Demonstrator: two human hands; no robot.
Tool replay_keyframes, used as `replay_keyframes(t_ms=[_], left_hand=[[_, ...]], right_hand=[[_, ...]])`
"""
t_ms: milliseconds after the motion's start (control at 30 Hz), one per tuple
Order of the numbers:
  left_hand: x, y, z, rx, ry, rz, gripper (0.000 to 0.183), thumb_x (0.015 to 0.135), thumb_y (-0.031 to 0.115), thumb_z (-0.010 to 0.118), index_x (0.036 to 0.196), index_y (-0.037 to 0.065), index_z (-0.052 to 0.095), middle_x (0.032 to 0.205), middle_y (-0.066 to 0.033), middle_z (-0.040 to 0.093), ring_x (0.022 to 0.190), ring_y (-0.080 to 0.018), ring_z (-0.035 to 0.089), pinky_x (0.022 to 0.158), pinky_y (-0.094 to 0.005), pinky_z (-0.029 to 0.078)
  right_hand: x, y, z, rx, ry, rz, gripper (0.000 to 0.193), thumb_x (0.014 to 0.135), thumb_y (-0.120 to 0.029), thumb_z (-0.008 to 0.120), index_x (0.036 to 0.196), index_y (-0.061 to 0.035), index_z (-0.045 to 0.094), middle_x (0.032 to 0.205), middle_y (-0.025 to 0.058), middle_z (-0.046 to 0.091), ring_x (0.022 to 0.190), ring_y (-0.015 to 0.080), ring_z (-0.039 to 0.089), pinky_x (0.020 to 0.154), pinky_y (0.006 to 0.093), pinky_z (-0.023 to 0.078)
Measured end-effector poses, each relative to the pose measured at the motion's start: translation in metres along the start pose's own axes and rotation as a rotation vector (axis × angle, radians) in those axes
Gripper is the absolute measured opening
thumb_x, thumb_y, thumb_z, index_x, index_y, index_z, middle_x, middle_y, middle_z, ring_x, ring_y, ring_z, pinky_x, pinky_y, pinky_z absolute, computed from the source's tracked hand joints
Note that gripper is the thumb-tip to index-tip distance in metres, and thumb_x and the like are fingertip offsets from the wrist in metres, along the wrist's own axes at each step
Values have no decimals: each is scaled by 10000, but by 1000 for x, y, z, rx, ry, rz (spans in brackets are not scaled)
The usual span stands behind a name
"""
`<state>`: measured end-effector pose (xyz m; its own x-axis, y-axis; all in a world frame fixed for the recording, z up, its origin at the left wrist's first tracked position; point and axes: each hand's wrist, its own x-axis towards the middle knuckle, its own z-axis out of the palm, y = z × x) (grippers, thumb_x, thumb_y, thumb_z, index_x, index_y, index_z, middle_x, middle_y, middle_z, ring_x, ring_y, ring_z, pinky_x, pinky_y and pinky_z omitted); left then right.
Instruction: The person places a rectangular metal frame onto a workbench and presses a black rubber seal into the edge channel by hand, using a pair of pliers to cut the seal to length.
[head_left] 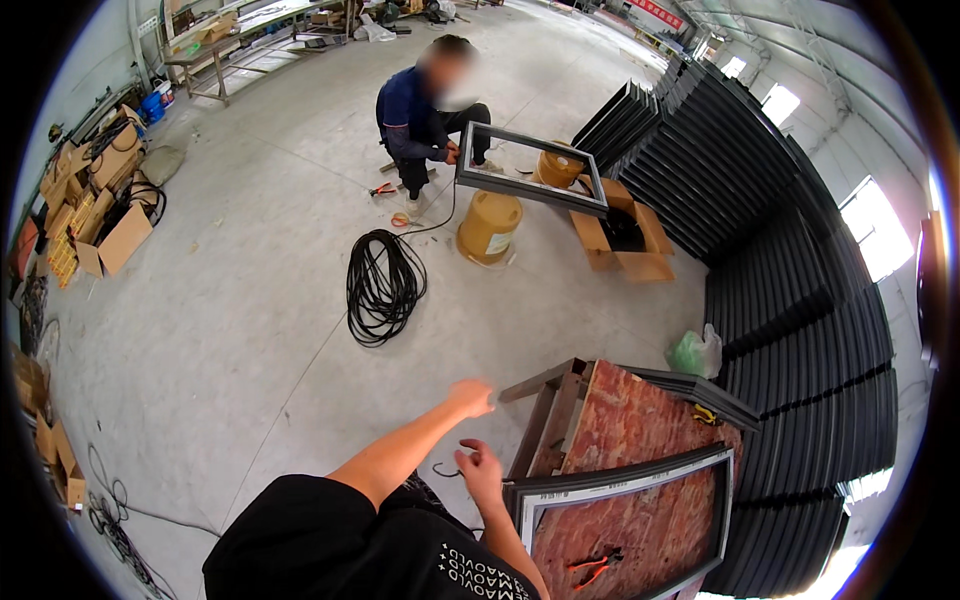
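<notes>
Both hands hang in the air beside the plywood counter [640,420]: the left hand [472,397] reaches forward with loosely curled fingers gripping nothing I can make out, and the right hand [482,468] is half-open, thumb and forefinger pinching toward a thin black strip [447,470] that curls below it. That strip probably belongs in the dark window frame [620,485] lying on the counter just right of the hands. With so slight a pinch it could slip to the floor [250,330], or kink if pulled askew.
</notes>
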<state>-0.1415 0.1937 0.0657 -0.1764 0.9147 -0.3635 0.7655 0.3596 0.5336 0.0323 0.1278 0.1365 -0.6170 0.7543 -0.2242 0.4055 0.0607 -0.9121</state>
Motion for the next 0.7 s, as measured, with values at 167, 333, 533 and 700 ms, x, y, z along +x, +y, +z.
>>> replay_keyframes(t_ms=[167, 333, 533, 700], left_hand=[[-28, -26, 5, -296, 303, -329, 700, 837, 403, 672, 1378, 37, 419, 1209, -222, 600, 1105, -384, 587, 879, -491, 495], [-16, -67, 22, -409, 651, -501, 813, 859, 388, 652, 1446, -27, 271, 1189, -251, 601, 1086, -402, 592, 899, -483, 485], [-25, -33, 27, -468, 485, -504, 776, 869, 388, 623, 1424, -46, 298, 1103, -274, 637, 1021, -422, 624, 885, -485, 497], [-30, -43, 48, -420, 334, -528, 679, 869, 398, 608, 1328, -53, 393, 1138, -286, 623, 1075, -420, 607, 915, -488, 483]], right_hand=[[13, 18, -105, 1169, 451, 205, 262, 942, -292, 560, 999, -41, 610, 520, -37, 383, 419, 76, 339, 385, 250, 285], [10, 18, -134, 1157, 389, 250, 257, 938, -274, 562, 1051, -46, 595, 532, -41, 360, 449, 90, 344, 416, 264, 290], [-9, 33, -63, 1146, 249, 501, 178, 899, -191, 590, 1007, -50, 573, 566, -42, 313, 466, 92, 314, 424, 257, 276], [-28, 17, -11, 1096, 47, 599, 141, 923, -124, 553, 1039, -44, 557, 568, -43, 287, 463, 85, 290, 436, 248, 263]])
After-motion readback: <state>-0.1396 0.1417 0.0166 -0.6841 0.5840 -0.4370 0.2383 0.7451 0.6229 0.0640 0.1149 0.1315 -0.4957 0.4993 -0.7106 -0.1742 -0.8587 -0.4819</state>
